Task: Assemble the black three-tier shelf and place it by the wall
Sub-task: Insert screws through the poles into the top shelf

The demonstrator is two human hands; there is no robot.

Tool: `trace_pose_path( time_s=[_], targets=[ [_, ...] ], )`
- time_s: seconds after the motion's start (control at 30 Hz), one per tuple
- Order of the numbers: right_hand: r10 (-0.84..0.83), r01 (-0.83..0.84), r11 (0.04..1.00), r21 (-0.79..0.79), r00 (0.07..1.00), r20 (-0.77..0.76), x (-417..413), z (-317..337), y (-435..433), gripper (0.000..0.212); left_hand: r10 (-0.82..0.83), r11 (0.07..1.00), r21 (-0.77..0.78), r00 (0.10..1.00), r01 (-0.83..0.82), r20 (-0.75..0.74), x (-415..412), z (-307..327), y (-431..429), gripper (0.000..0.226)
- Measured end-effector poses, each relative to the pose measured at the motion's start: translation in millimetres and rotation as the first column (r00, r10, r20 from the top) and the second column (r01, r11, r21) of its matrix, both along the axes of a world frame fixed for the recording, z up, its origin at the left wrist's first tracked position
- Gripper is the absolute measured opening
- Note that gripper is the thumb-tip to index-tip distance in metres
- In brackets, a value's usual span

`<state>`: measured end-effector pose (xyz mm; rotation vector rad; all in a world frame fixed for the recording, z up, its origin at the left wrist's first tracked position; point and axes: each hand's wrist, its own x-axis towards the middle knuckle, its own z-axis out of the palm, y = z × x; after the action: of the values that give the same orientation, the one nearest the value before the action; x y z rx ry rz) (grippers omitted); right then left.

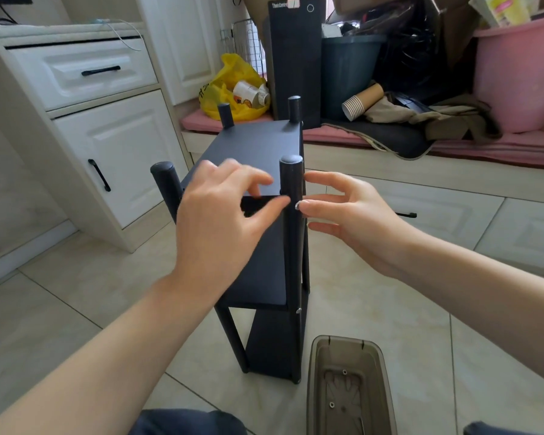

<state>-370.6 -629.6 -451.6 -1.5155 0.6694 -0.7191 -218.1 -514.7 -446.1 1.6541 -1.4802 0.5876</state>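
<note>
black shelf [258,146] is looking built | left hand [220,215] and right hand [352,215] are hovering open, holding nothing, beside its front post [291,177] | wall move is waiting

Dark navy trousers [189,422]; long glossy nails [299,205] on right hand [343,221]

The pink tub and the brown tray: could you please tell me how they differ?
The pink tub is opaque, round and sits on the cushioned bench, holding paper packaging; the brown tray is see-through, oblong and lies on the floor beside the black shelf, holding small metal fittings. Both are open-topped containers.
</note>
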Motion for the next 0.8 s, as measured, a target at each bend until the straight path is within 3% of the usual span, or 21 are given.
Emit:
trace_pose_path(
  time_s=[0.07,0.13,0.37,0.53,0.8],
  targets=[
    [0.002,-0.002,0.999,0.041,1.0,0.003,0.5,-0.8,-0.7,0.048,0.063,0.991,0.115,0.996,-0.071,0.066,2.5,0.4,-5.1,0.057],
    [0.029,-0.03,0.996,0.085,1.0,0.009,0.6,-1.7,-1.7,0.043,0.044,0.97,0.236,0.997,-0.058,0.065,1.2,-1.2,-10.5,0.063],
    [0.128,-0.127,0.966,0.223,0.992,0.012,-0.4,0.8,-8.8,0.039,-0.084,0.979,0.174,0.99,0.104,-0.116,-0.3,-3.3,-18.6,0.039],
    [0.165,-0.167,0.904,0.393,0.985,0.04,5.1,4.5,-16.4,0.026,-0.082,0.976,0.187,0.983,0.113,-0.165,-3.3,-3.8,-18.1,0.033],
    [0.178,-0.153,0.962,0.225,0.98,-0.093,24.2,12.4,-13.1,0.023,-0.044,0.966,0.251,0.995,0.064,-0.087,-5.0,-2.6,-13.5,0.05]
  ],
)
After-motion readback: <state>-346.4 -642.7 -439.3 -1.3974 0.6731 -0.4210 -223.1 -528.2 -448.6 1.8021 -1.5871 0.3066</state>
